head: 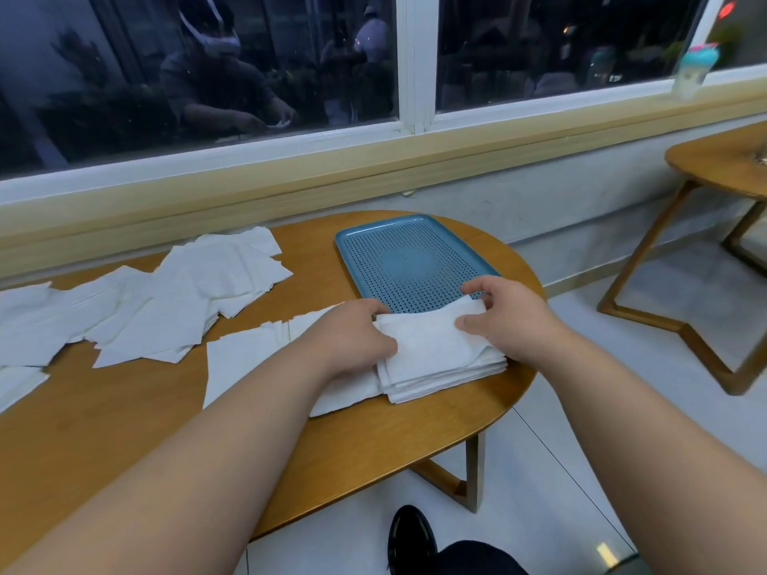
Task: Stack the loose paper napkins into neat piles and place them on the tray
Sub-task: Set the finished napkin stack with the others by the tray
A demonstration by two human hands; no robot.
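fingers (477, 287) of left hand (352, 338) and right hand (511, 314) pinch one stack (436, 356) by one tray (409, 263).

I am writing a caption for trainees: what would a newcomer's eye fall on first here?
The left hand and right hand grip a napkin pile at the near right end of the wooden table, just before a blue perforated tray. Loose napkins sprawl across its left side.

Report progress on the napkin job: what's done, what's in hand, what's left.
Done: one pile is stacked on the table, just short of the tray. In hand: the left hand and right hand grip that pile by its sides. Left: the pile is not yet on the tray, and many loose napkins lie spread across the table's left part.
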